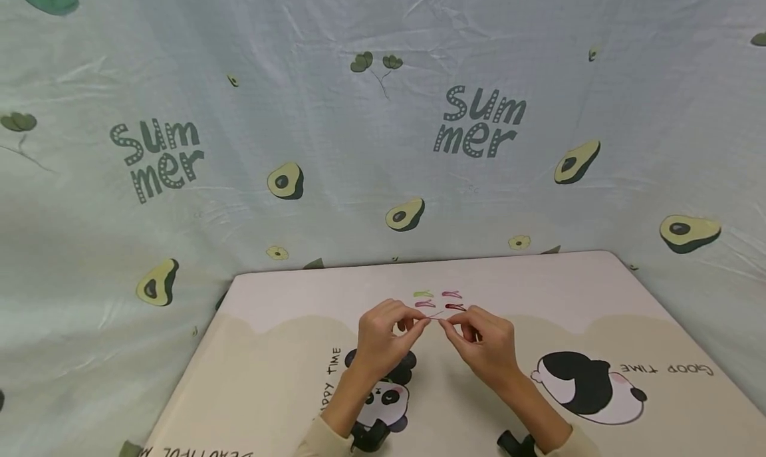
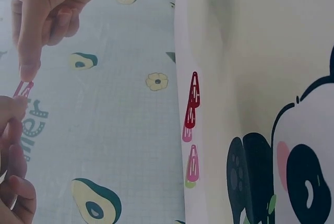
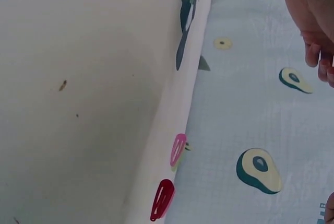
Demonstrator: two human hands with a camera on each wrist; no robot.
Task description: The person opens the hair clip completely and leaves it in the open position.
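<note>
A small pink snap hair clip (image 1: 435,318) is held in the air between both hands, one arm of it standing up apart from the other. My left hand (image 1: 385,330) pinches its left end between thumb and forefinger. At its right end, the thumb and forefinger of my right hand (image 1: 487,344) do the same. In the left wrist view, the pink clip (image 2: 23,89) shows between the fingertips. Just beyond the hands lie a green clip (image 1: 423,294), a pink clip (image 1: 451,294), a nearer pink clip (image 1: 425,304) and a dark red clip (image 1: 456,306).
The tabletop (image 1: 269,364) carries printed cartoon animals and words. Its far edge meets a pale hanging cloth (image 1: 335,124) printed with avocados. Dark bands (image 1: 371,437) sit at the wrists.
</note>
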